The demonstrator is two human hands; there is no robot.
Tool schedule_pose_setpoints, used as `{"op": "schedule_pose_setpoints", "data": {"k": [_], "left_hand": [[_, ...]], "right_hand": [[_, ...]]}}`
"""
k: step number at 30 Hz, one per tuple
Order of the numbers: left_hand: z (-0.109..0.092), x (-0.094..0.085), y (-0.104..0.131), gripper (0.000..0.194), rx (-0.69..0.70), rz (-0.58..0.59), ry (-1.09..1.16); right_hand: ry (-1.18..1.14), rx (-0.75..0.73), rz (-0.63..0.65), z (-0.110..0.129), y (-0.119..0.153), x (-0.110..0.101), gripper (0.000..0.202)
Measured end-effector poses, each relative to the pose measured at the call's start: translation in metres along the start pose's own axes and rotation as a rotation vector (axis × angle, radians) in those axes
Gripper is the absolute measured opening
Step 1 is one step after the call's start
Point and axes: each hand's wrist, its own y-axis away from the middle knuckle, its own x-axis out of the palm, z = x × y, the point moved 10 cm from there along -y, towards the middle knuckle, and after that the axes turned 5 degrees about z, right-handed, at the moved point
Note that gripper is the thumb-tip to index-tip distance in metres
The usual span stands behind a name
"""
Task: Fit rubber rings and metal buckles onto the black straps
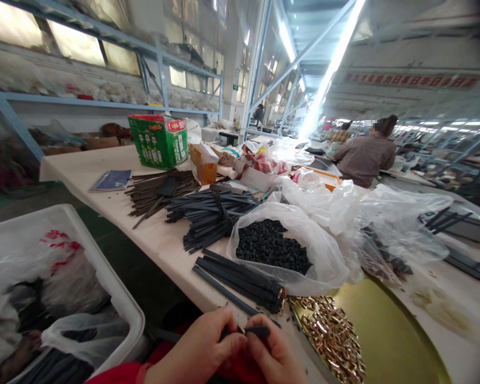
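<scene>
Both hands meet low in the centre. My left hand (pixel 208 346) is closed on a dark strap, with a small glint of metal between the fingertips. My right hand (pixel 272 349) pinches the black end of the same strap (pixel 258 331). Just beyond them lies a bundle of black straps (pixel 240 282) with gold buckles at its near end. Right of my hands, many gold buckles (pixel 332 333) fill one side of a round gold tray (pixel 400 330). An open plastic bag (pixel 328 261) holds small black loops (pixel 272 248) behind the bundle.
More strap piles (pixel 212 210) lie farther back, near a blue booklet (pixel 111 180), a green box (pixel 158 141) and an orange-white carton (pixel 204 162). A white bin (pixel 138 320) stands at left, below the table edge. A person (pixel 366 152) sits with their back turned at back right.
</scene>
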Motion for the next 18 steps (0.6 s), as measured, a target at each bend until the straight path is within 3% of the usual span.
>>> {"op": "schedule_pose_setpoints", "data": {"k": [4,6,8,10,13,18], "left_hand": [[-0.015,-0.008,-0.01,0.019,0.101,-0.033,-0.096],[-0.021,-0.009,-0.016,0.018,0.135,-0.016,-0.134],[-0.021,-0.013,-0.023,0.019,0.142,-0.028,-0.135],[-0.014,-0.018,-0.031,0.023,0.12,-0.045,-0.104],[0.0,-0.024,-0.043,0.026,0.088,-0.079,-0.072],[0.011,-0.021,-0.05,0.025,0.108,-0.058,-0.021]], "right_hand": [[0.186,-0.009,0.15,0.021,-0.015,-0.002,0.027],[0.381,-0.023,0.191,0.036,-0.034,-0.017,0.026],[0.643,-0.043,0.088,0.05,-0.062,-0.051,0.026],[0.913,-0.036,-0.12,0.061,-0.092,-0.093,0.021],[1.036,0.02,-0.162,0.046,-0.131,-0.121,0.012],[1.106,0.067,-0.137,0.015,-0.156,-0.122,0.014]]}}
